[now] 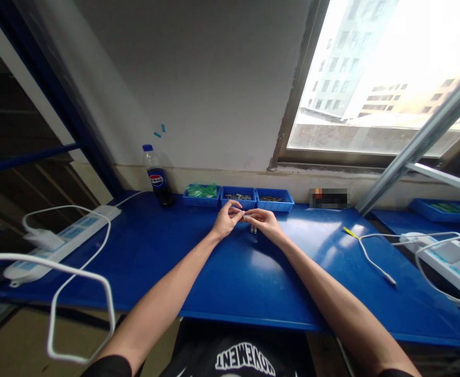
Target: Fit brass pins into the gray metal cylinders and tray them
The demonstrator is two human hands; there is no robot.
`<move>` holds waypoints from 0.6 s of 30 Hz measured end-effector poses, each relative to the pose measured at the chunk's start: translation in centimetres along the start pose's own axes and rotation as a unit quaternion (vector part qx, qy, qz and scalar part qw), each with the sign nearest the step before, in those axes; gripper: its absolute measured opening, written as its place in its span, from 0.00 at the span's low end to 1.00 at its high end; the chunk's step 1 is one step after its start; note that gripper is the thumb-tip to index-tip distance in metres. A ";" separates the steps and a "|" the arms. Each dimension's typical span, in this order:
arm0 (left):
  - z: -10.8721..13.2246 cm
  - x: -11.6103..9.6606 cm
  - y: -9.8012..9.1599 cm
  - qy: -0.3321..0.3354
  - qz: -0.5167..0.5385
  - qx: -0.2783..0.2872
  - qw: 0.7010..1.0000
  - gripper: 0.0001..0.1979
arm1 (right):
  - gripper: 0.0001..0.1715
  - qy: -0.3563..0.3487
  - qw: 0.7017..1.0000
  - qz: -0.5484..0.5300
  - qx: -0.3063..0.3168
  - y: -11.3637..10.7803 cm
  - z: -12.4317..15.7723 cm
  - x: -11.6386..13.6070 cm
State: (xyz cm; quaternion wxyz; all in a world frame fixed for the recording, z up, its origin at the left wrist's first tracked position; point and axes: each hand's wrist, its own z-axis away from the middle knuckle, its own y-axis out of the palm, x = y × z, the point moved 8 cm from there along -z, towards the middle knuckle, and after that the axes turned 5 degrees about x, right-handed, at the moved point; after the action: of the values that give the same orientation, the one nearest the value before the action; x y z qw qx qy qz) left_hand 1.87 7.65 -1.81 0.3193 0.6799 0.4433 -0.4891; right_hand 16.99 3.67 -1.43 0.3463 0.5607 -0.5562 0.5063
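My left hand [225, 220] and my right hand [266, 221] meet over the blue table, fingertips pinched together on a small pale piece [245, 216]. It is mostly covered by the fingers and too small to name. Just below my right fingers, a few small silvery cylindrical parts [253, 229] show against the table. Behind the hands stand three blue bins in a row. Green plastic pieces fill the left bin [201, 201], small metallic parts lie in the middle bin [237, 190], and thin brownish parts are in the right bin [282, 206].
A cola bottle [158, 180] stands at the back left. White power strips lie on the left [65, 241] and right [445, 256], with loose white cables. A cable with a yellow tag [350, 232] rests on the table [230, 293]. A metal post [414, 141] rises at the right.
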 end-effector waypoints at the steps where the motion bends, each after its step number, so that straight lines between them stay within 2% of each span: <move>1: 0.0 -0.1 0.1 0.001 -0.007 0.002 1.000 0.18 | 0.26 0.001 1.000 -0.006 -0.001 0.1 0.0 0.0; 4: 0.2 0.0 -0.1 -0.013 -0.056 -0.008 0.998 0.12 | 0.25 0.005 0.999 -0.011 -0.035 -0.6 -0.2 -0.3; 6: 0.4 0.0 -0.3 -0.018 -0.125 -0.013 0.992 0.07 | 0.24 0.011 0.997 0.000 -0.075 -1.3 -0.3 -0.4; 8: 0.5 -0.6 0.0 0.006 -0.215 0.005 0.977 0.04 | 0.25 0.009 0.993 -0.005 -0.115 -2.0 -0.4 -0.3; 11: 0.8 -1.6 1.2 0.064 -0.322 0.062 0.943 0.05 | 0.32 -0.024 0.990 -0.068 -0.120 -1.9 -0.8 0.5; 14: 1.4 -2.5 2.6 0.113 -0.360 0.117 0.919 0.11 | 0.42 -0.055 0.987 -0.113 -0.098 -1.6 -1.1 1.3; 16: 2.0 -3.0 3.9 0.151 -0.370 0.170 0.901 0.16 | 0.40 -0.058 0.987 -0.106 -0.110 -2.1 -1.0 1.2; 18: 2.6 -3.2 5.1 0.179 -0.386 0.223 0.877 0.18 | 0.33 -0.053 0.987 -0.082 -0.128 -2.9 -0.7 0.7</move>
State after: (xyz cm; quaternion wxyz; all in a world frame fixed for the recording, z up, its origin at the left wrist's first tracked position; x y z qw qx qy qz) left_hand 5.17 2.38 0.35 -0.1393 0.5839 0.5992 -0.5296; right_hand 19.62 4.57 -0.11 0.4257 0.5814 -0.5861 0.3705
